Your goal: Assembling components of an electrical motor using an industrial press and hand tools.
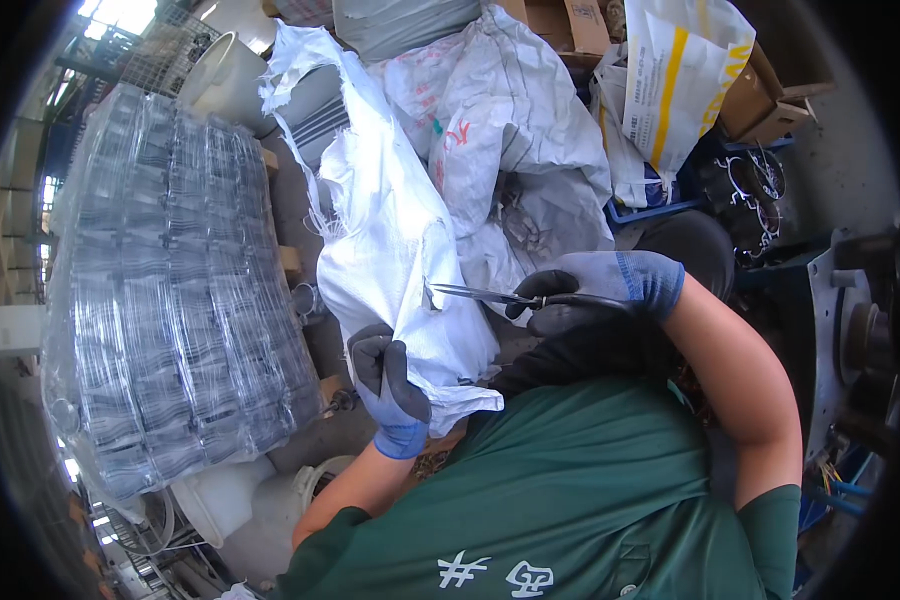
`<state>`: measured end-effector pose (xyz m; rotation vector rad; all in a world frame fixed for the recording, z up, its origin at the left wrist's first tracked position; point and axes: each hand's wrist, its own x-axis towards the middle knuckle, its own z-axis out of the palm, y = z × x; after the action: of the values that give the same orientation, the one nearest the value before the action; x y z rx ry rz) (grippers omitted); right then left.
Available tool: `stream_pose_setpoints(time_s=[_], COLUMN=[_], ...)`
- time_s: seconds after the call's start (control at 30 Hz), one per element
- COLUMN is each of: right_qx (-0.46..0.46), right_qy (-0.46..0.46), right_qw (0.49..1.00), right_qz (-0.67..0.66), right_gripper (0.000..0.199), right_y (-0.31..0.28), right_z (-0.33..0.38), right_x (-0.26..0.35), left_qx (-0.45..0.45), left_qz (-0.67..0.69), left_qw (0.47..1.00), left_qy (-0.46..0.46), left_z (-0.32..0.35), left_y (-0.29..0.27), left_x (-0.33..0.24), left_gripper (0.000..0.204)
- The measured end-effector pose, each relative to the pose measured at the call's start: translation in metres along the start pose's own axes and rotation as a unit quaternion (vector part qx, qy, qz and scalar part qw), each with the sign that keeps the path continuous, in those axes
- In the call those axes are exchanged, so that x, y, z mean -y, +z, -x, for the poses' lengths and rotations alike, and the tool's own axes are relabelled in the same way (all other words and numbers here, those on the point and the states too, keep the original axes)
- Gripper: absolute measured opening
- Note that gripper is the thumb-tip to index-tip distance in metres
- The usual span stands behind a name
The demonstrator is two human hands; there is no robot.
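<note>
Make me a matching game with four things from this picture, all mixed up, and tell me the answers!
1. scissors
2. left hand
3. shirt
4. big stack

A. wrapped in clear film
B. held in the right hand
C. dark green
D. gripping the white sack

Pairs: 1-B, 2-D, 3-C, 4-A

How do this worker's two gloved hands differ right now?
The left hand pinches the white woven sack, while the right hand holds the scissors. The left hand shows mostly black coating; the right hand shows more grey fabric. Both wear gloves with black-coated fingers and blue cuffs.
</note>
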<state>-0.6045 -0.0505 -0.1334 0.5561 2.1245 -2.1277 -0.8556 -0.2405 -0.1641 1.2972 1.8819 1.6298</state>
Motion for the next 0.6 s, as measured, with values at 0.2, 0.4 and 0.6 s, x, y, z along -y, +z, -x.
stream_pose_setpoints(time_s=[0.2, 0.4, 0.6], right_qx=[0.005, 0.008, -0.114], right_qy=[-0.048, 0.053, 0.124], right_qw=[0.999, 0.944, 0.957], right_qz=[0.008, -0.325, -0.236], right_gripper=[0.058, 0.042, 0.050], right_y=[0.017, 0.055, 0.071], right_z=[-0.028, -0.062, -0.080], right_x=[-0.023, 0.006, 0.044], left_qx=[-0.007, 0.034, 0.069], left_qz=[0.010, -0.057, -0.134], left_qw=[1.000, 0.989, 0.970], left_qy=[0.020, 0.129, 0.192], left_z=[0.001, 0.007, 0.017], left_y=[0.006, 0.009, -0.001], left_x=[0.003, -0.006, 0.018], left_gripper=[0.006, 0.011, 0.015])
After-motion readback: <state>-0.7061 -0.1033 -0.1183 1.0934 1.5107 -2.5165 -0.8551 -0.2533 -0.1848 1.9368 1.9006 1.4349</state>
